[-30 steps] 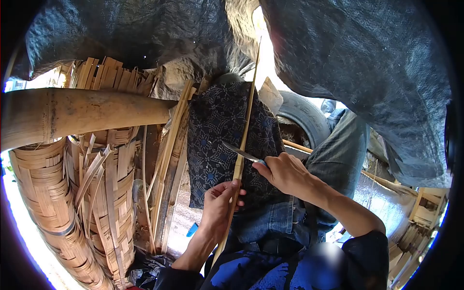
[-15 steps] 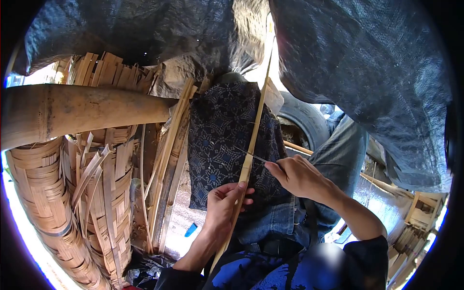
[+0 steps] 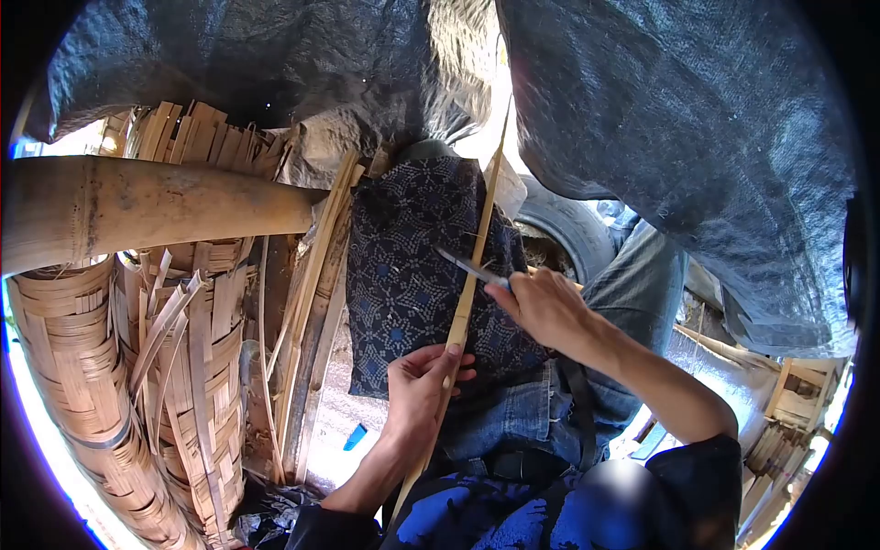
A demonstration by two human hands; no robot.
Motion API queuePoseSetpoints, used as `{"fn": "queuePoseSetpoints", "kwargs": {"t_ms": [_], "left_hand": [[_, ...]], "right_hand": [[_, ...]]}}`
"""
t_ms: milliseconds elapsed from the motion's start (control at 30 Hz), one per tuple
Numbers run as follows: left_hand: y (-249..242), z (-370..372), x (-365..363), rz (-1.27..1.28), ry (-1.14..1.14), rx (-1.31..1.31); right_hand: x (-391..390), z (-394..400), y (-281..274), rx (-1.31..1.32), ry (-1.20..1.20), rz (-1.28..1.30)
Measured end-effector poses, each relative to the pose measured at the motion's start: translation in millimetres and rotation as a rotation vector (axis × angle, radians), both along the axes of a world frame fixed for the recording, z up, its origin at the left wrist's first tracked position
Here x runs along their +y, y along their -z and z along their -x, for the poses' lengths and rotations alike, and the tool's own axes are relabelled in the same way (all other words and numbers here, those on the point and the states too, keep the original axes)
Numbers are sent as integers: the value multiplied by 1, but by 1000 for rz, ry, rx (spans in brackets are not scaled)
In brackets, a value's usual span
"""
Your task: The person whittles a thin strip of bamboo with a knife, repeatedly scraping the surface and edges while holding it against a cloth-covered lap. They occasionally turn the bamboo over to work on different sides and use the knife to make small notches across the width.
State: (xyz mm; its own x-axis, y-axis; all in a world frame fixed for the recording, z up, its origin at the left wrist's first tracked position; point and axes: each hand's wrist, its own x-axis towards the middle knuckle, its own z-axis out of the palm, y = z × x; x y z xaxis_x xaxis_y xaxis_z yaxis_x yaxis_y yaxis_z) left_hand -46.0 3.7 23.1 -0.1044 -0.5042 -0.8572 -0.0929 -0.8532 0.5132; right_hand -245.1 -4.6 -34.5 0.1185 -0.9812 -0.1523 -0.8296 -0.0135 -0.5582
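A long bamboo strip (image 3: 465, 307) runs from near my waist up to the bright gap at the top, crossing a dark patterned cloth (image 3: 403, 266) spread over my leg. My left hand (image 3: 423, 385) pinches the strip near its lower part, thumb on top. In my right hand (image 3: 545, 307) is a thin knife (image 3: 463, 265); its blade lies across the strip above my left hand, tip pointing up and left. The knife's handle is mostly hidden in my fingers.
Woven bamboo baskets (image 3: 73, 348) stand at the left under a thick bamboo pole (image 3: 165, 209). Split bamboo pieces (image 3: 316, 302) lean beside the cloth. A tire (image 3: 573, 225) lies beyond my knee. Dark tarps (image 3: 678, 110) hang above. A small blue object (image 3: 355, 437) lies on the ground.
The knife has turned so more of its blade's flat side shows, and my right hand has moved slightly up. The whole view has shifted a little.
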Motion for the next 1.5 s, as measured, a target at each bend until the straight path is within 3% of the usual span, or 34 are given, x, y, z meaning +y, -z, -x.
{"fn": "queuePoseSetpoints", "kwargs": {"t_ms": [133, 267, 733, 800, 833, 900, 1000, 1033, 1100, 1133, 1167, 1233, 1267, 1367, 1500], "left_hand": [[-3, -2, -3, -63, -22, 39], [-1, -7, -7, -92, -47, 93], [3, -13, -9, -161, -74, 120], [2, -14, -4, -179, -83, 136], [2, -14, -4, -191, -92, 150], [4, -15, -4, -185, -104, 170], [3, -14, -7, -162, -104, 170], [3, -15, -8, -166, -116, 189], [4, -17, -8, -167, -140, 202], [5, -18, -8, -163, -138, 204], [6, -18, -7, -160, -132, 209], [6, -16, -7, -151, -122, 193], [6, -14, -7, -140, -108, 178], [2, -8, -4, -87, -35, 104], [1, -7, 1, -16, 6, 107]], "right_hand": [[-25, 11, 0, -47, 61, -59], [-11, 10, -17, -286, 53, -65], [0, 0, 17, -255, 50, -25], [-15, 11, 33, -99, 202, -29], [-21, 17, 38, -138, 179, 47], [-34, 22, 37, -198, 240, -87], [-51, 33, 42, -215, 302, -82], [-51, 34, 40, -217, 301, -73], [-41, 28, 28, -262, 257, 201], [-37, 26, 7, -320, 199, -41], [-30, 24, -4, -322, 197, -42], [-11, 22, -15, -167, -38, -171], [-3, 24, -10, -72, -113, -91], [-9, 33, -22, 41, -45, -259], [-41, 76, 2, 219, 255, -154]]}}
